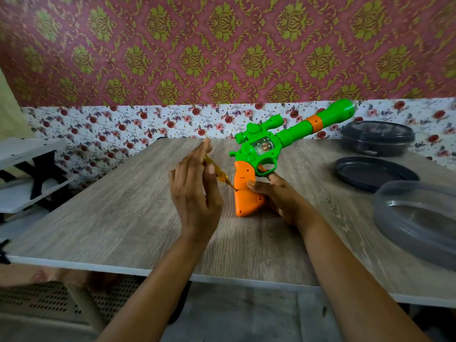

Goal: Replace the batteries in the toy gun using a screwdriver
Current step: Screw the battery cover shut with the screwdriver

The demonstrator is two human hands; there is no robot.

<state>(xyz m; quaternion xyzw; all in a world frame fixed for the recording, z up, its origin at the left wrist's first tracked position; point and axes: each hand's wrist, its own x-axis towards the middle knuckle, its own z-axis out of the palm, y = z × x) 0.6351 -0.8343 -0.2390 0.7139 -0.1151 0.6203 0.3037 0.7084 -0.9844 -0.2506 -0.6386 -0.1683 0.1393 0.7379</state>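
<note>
- Seemingly the screw step is in hand: the left hand [195, 191] pinches a translucent amber plastic screwdriver [217, 172], its tip at a hole in the orange grip.
- The right hand [278, 198] grips the green-and-orange plastic toy gun [261, 149], which stands butt-down mid-way across the wood-grain surface [123, 206].
- Next, it likely needs firm, steady turning.

**Bare Arms From Frame Edge to Fingertips**

2 arms show in the lower half of the frame. The left forearm [158, 280] enters from the lower left and the right forearm [345, 267] from the lower right. Both are bare skin along their whole visible length. The left hand [195, 193], just left of centre, has long, slim fingers and a short, pale thumbnail. The right hand [281, 196], just right of centre, has a short-trimmed thumbnail.
</note>
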